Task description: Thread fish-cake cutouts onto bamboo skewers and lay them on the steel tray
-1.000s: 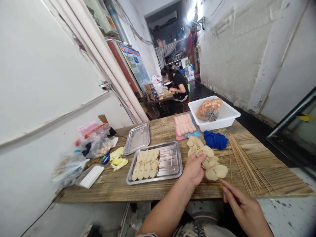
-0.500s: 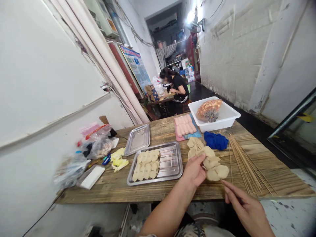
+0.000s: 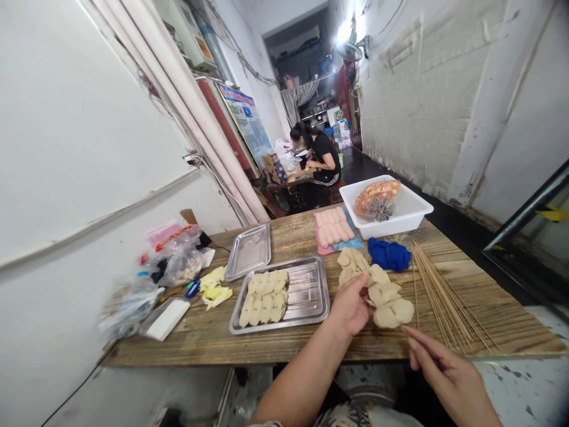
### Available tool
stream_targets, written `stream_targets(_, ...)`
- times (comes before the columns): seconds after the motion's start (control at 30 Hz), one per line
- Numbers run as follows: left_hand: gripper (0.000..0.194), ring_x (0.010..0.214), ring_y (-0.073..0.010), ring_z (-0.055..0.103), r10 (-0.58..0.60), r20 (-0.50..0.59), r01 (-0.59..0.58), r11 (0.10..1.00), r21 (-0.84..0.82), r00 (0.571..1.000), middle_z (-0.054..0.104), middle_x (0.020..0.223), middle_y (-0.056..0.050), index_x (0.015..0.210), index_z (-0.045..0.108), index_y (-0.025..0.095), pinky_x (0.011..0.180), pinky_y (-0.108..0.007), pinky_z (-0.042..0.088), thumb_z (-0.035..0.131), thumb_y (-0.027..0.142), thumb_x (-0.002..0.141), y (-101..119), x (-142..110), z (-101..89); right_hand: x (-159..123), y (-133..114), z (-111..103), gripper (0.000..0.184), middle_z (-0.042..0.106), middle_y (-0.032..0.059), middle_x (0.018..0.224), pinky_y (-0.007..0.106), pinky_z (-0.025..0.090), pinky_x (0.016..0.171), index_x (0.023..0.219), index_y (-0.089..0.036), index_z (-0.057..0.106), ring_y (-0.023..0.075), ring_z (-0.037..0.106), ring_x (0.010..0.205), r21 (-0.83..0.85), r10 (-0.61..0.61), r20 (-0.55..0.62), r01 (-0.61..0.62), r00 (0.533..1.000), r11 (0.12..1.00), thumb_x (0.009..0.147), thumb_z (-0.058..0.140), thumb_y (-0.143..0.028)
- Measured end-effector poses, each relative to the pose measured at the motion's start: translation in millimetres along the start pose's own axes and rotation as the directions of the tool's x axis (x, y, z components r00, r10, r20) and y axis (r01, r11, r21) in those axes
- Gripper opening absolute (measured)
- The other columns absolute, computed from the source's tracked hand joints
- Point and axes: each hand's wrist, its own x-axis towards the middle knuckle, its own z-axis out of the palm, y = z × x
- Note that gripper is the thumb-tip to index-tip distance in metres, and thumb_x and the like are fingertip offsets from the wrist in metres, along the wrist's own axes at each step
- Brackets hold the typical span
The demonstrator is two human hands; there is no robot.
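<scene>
Thin beige oval slices [image 3: 386, 295] hang threaded in a row on a wooden skewer [image 3: 406, 330]. My right hand [image 3: 447, 365] pinches the skewer's lower end between thumb and fingers. At the slices' left edge, my left hand [image 3: 352, 305] is closed on them with thumb and fingertips. Behind it lies a pile of loose beige slices [image 3: 351, 261], partly hidden by my fingers. To the left, a metal tray [image 3: 306, 311] carries finished-looking skewers of the same slices [image 3: 264, 296], laid in two rows. A fan of bare bamboo skewers [image 3: 440, 296] lies right of my hands.
A blue cloth [image 3: 389, 254] lies beyond the slices. Farther back are a pack of pink sausages [image 3: 333, 226] and a white tub [image 3: 411, 222] with a bagged item. A second metal tray [image 3: 249, 252], yellow wrappers [image 3: 216, 290] and plastic bags [image 3: 182, 264] stand left. Another person [image 3: 322, 154] sits beyond.
The slices on the skewer and my right hand have shifted very slightly right and down. Both hands keep their hold. The rest of the table looks the same.
</scene>
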Motion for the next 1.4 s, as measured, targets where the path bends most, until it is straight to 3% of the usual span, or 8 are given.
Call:
stream_targets(0.2,0.027,0.067,-0.0168,0.063,0.091,0.08,-0.096,0.994,0.052,0.993,0.066,0.071,-0.008,0.081,0.063,0.008,0.073,-0.031,0.049,0.071,0.029,0.065,-2,5,-5.6,2,3,-2,0.032,0.06,-0.0037,0.053,0.014,0.047,0.055,0.102,-0.015,0.067,0.0098,0.058,0.051,0.012,0.008,0.052,-0.008,0.999,1.0,0.08,0.054,-0.035)
stream_targets(0.77,0.033,0.07,-0.0184,0.064,0.073,0.085,-0.08,0.992,0.094,0.994,0.065,0.068,-0.007,0.08,0.062,0.007,0.076,-0.033,0.048,0.075,0.031,0.06,-4,8,-2.6,1,-2,-1,0.037,0.057,-0.0031,0.054,0.017,0.046,0.057,0.106,-0.011,0.064,0.011,0.057,0.052,0.016,0.066,0.076,-0.067,0.995,0.998,0.083,0.05,-0.036)
stream_targets(1.27,0.031,0.072,-0.0178,0.063,-0.021,0.115,0.008,0.993,0.119,0.993,0.065,0.072,-0.008,0.083,0.061,0.009,0.074,-0.032,0.049,0.071,0.033,0.065,-4,21,0.8,6,-11,-9,0.038,0.056,-0.0034,0.053,0.018,0.045,0.052,0.102,-0.012,0.066,0.0108,0.053,0.048,-0.039,0.117,0.007,-0.117,0.993,0.992,0.081,0.049,-0.039)
stream_targets(1.33,0.034,0.073,-0.0167,0.062,0.032,0.099,-0.05,0.981,0.185,0.995,0.066,0.08,-0.009,0.09,0.06,0.011,0.074,-0.033,0.049,0.067,0.037,0.069,3,24,-2.4,8,-10,-19,0.04,0.056,-0.0032,0.055,0.018,0.044,0.05,0.104,-0.013,0.065,0.0106,0.052,0.047,-0.071,0.142,-0.035,-0.144,0.989,0.987,0.08,0.049,-0.041)
stream_targets(1.4,0.036,0.075,-0.0157,0.061,0.217,0.046,-0.219,0.912,0.348,0.975,0.065,0.087,-0.008,0.098,0.06,0.014,0.076,-0.033,0.048,0.064,0.038,0.071,11,27,-8.5,10,-7,-30,0.044,0.057,-0.003,0.057,0.018,0.043,0.049,0.107,-0.015,0.064,0.0103,0.05,0.046,-0.107,0.167,-0.109,-0.179,0.98,0.978,0.079,0.049,-0.045)
